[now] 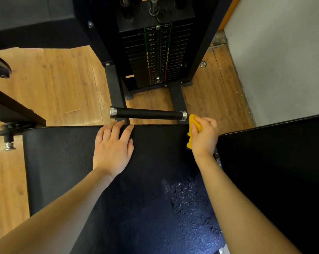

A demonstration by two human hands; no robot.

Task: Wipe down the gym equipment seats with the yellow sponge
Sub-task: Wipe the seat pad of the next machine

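Note:
A black padded seat (67, 162) fills the lower middle of the head view, with wet droplets on its right half. My left hand (112, 149) lies flat on the seat near its far edge, fingers straight. My right hand (205, 138) grips the yellow sponge (193, 121) at the seat's far right corner, close to the end of a black handle bar (147, 113). Part of the sponge is hidden inside my fingers.
A second black pad (276, 162) stands to the right, close to my right forearm. The weight stack (155, 52) and its black frame rise straight ahead. Wooden floor (54, 79) lies to the left, a grey wall (283, 61) on the right, and an adjustment knob (8, 138) at the seat's left.

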